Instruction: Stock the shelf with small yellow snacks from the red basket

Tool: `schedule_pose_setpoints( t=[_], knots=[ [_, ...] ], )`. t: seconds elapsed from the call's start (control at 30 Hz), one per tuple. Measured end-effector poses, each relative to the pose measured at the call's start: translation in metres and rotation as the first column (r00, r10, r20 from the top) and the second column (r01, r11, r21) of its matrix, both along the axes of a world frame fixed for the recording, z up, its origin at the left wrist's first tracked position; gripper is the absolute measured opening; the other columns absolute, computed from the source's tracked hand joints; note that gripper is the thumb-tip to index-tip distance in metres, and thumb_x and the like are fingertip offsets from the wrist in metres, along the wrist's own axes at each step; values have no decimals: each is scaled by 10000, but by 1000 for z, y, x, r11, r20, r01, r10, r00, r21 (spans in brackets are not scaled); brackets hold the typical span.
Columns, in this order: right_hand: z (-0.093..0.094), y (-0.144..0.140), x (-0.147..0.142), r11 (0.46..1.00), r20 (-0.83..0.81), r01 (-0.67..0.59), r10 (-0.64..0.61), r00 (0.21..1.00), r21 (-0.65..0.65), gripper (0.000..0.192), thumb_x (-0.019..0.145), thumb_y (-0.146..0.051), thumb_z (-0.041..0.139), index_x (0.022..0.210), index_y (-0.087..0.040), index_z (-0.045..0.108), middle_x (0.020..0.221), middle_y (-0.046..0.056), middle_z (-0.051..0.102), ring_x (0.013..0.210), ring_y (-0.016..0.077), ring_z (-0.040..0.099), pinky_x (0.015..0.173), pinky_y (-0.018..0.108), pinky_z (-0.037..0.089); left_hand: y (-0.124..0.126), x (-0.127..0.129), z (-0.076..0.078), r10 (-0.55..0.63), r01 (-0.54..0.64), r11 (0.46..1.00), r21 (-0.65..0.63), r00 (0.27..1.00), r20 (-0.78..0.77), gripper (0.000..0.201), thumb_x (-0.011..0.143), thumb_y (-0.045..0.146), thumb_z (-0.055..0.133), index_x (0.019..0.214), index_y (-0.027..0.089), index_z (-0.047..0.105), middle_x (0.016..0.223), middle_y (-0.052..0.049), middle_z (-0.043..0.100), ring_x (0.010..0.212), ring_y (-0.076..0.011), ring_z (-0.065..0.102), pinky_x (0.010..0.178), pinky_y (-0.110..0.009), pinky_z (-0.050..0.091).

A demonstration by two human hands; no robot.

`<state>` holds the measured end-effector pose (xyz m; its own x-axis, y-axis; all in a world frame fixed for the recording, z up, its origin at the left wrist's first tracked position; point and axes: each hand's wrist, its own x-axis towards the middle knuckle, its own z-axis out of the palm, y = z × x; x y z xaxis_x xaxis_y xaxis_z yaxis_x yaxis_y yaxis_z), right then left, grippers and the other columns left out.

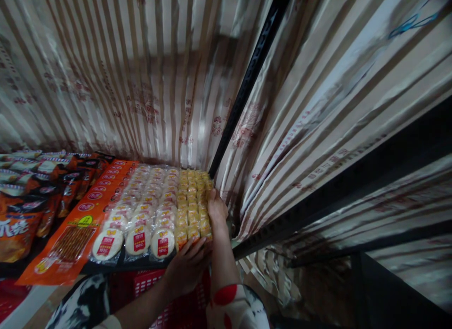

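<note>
Several rows of small yellow-wrapped snack packets (192, 204) stand packed together at the right end of a dark shelf. My left hand (187, 265) rests at the front of these rows, its fingers stretched out and touching the nearest packets. Against their right side, near the back, lies my right hand (217, 207); most of its fingers are hidden, so its grip cannot be made out. Just left of the yellow packets run rows of round white crackers (162, 244) in clear wrappers with red labels.
Orange bags of stick snacks (76, 239) overlap in a row farther left, beside orange-and-black snack bags (17, 225). Striped curtain cloth (158, 84) hangs behind the shelf. A black metal post (243, 93) rises at its back right corner. Below is a red plastic basket (141, 284).
</note>
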<state>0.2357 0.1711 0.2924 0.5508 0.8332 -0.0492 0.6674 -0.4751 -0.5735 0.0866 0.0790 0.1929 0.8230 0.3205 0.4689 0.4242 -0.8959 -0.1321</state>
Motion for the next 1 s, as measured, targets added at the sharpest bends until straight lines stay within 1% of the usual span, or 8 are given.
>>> schedule_pose_setpoints(
  t=[0.2, 0.47, 0.53, 0.63, 0.7, 0.8, 0.9, 1.0],
  knots=[
    [7, 22, 4, 999, 14, -23, 23, 1000, 33, 540, 945, -432, 143, 1206, -146, 520, 1152, 163, 617, 1070, 252, 583, 871, 375, 422, 0, 0, 0, 1, -1, 1000, 4, 999, 38, 466, 910, 384, 397, 1352, 239, 404, 1453, -28, 353, 1353, -235, 243, 1114, -407, 127],
    [-3, 32, 7, 998, 16, -63, 63, 998, 18, 535, 948, -412, 145, 1227, -171, 532, 1146, 138, 629, 1062, 262, 587, 879, 395, 426, 0, 1, -8, -2, 2, 1000, 3, 998, 57, 470, 890, 380, 438, 1338, 238, 425, 1414, -51, 411, 1332, -244, 294, 1121, -423, 170],
    [-2, 31, 4, 996, 63, -52, 47, 997, 71, 503, 945, -385, 188, 1226, -154, 536, 1199, 143, 598, 1115, 253, 554, 921, 382, 410, 0, 1, -8, -6, 6, 1000, -4, 998, 58, 468, 893, 380, 436, 1336, 230, 429, 1418, -44, 406, 1343, -244, 273, 1128, -422, 153],
    [2, 23, -10, 968, 175, -134, 97, 980, 214, 467, 918, -335, 302, 1277, -105, 493, 1367, 154, 453, 1278, 239, 397, 1033, 359, 326, 1, 1, -10, -18, 19, 1000, -6, 999, 51, 456, 899, 364, 432, 1335, 229, 430, 1418, -38, 406, 1347, -245, 265, 1134, -432, 129],
    [3, 11, -25, 939, 195, -198, 146, 970, 280, 483, 905, -327, 326, 1298, -89, 474, 1412, 146, 397, 1327, 229, 321, 1076, 359, 277, 2, 2, -14, -28, 28, 999, -15, 999, 26, 448, 898, 355, 438, 1329, 233, 438, 1399, -48, 429, 1326, -251, 302, 1129, -451, 140],
    [-5, -28, -51, 883, 174, -256, 202, 964, 393, 491, 913, -325, 285, 1312, -100, 461, 1401, 121, 417, 1332, 195, 314, 1089, 364, 277, 2, 4, -21, -38, 39, 999, -31, 999, 37, 416, 910, 338, 407, 1310, 236, 456, 1355, -50, 482, 1258, -237, 398, 1109, -461, 206],
    [-27, -87, -70, 837, 177, -243, 177, 968, 491, 472, 923, -293, 256, 1313, -115, 455, 1401, 120, 415, 1332, 197, 317, 1073, 424, 313, 1, 6, -22, 15, -16, 1000, 3, 994, 111, 385, 924, 277, 362, 1283, 200, 479, 1336, -44, 504, 1240, -220, 416, 1092, -417, 259],
    [-56, -146, -73, 785, 245, -313, 211, 946, 534, 433, 921, -241, 290, 1297, -116, 464, 1372, 137, 449, 1313, 201, 354, 1058, 442, 345, -1, 3, -14, 29, -36, 997, 62, 993, 111, 393, 920, 282, 367, 1273, 157, 485, 1381, -73, 452, 1297, -248, 349, 1092, -418, 249]
  ],
)
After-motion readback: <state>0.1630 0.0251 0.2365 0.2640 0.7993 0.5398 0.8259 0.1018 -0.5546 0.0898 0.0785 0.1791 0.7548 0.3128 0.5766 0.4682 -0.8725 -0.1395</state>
